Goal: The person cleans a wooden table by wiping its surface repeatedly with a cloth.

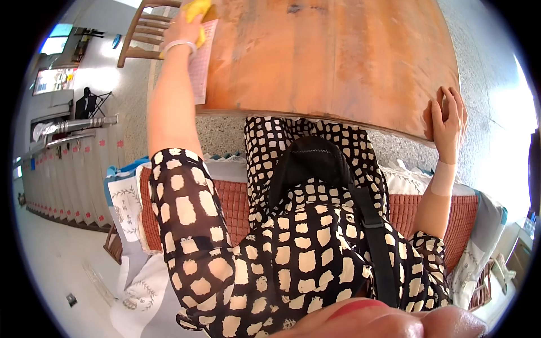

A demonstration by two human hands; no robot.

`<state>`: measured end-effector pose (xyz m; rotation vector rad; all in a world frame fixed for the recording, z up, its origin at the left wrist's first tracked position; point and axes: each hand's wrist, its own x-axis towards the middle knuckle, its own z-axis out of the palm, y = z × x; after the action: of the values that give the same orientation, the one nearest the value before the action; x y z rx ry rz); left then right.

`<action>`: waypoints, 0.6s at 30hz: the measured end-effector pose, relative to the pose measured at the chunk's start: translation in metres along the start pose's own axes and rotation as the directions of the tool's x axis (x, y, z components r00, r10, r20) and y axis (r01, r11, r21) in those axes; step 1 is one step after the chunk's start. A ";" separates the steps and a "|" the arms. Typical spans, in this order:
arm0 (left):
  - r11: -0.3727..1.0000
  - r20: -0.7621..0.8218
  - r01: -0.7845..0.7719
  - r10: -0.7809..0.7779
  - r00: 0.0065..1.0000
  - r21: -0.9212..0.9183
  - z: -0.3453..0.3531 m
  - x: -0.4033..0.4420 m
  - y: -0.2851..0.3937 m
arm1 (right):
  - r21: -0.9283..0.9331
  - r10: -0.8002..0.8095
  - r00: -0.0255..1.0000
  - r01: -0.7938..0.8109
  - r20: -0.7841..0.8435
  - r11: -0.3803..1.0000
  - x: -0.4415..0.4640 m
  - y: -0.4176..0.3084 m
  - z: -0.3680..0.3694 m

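My left hand (181,32), with a pale bracelet at its wrist, is at the far left edge of the wooden table (315,62). It is closed on a yellow cloth (196,10), part of which shows beyond the fingers. Beside the left forearm, a pink printed sheet (202,67) lies along the table's left side. At the table's right corner rests my right hand (449,118), fingers stretched out over the edge and nothing in them.
A wooden chair (147,36) stands past the table's left edge. I sit on a seat with a red-brown woven mat (232,205) and white patterned covers (125,203). A black bag (310,163) hangs at my front. Farther left is a pale pleated curtain (73,177).
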<state>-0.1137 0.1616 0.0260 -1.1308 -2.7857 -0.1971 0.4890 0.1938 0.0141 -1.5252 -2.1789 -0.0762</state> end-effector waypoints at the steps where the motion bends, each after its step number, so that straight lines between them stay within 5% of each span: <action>1: 1.000 0.004 0.009 -0.009 1.000 -0.008 0.004 0.009 -0.008 | 0.001 0.011 1.000 -0.011 0.001 1.000 0.000 -0.002 -0.001; 9: 0.982 -0.013 -0.116 0.116 0.993 -0.151 -0.001 -0.014 -0.053 | 0.015 0.025 1.000 -0.025 -0.003 1.000 -0.001 0.001 0.002; 18: 0.940 -0.122 -0.276 0.256 0.959 -0.202 -0.032 -0.156 -0.103 | 0.040 -0.003 1.000 0.004 -0.023 0.999 -0.003 0.007 0.007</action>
<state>-0.0720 -0.0235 0.0243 -1.4918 -2.5408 -0.5215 0.4934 0.1961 0.0048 -1.4911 -2.1523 -0.0505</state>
